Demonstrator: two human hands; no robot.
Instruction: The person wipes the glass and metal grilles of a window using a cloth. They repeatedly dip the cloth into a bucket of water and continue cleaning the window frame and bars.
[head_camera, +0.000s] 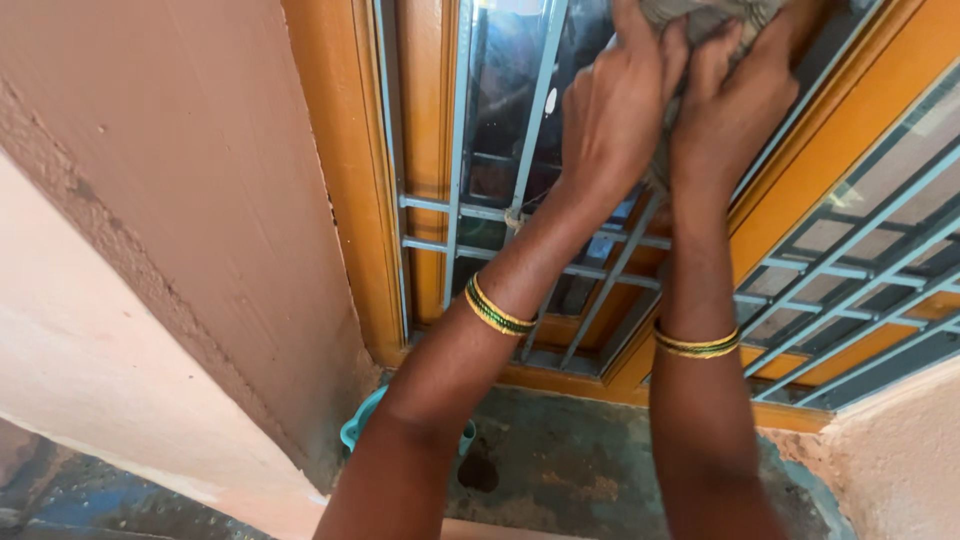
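Window: glass pane behind a grey metal grille, set in an orange wooden frame.
Cloth: grey rag bunched against the glass at top, just above both hands.
Left hand: fingers closed on the rag.
Right hand: gripping it alongside, equally near.
Basin: teal tub below on the ledge.

cloth cut off by top edge, teal tub half hidden behind arm
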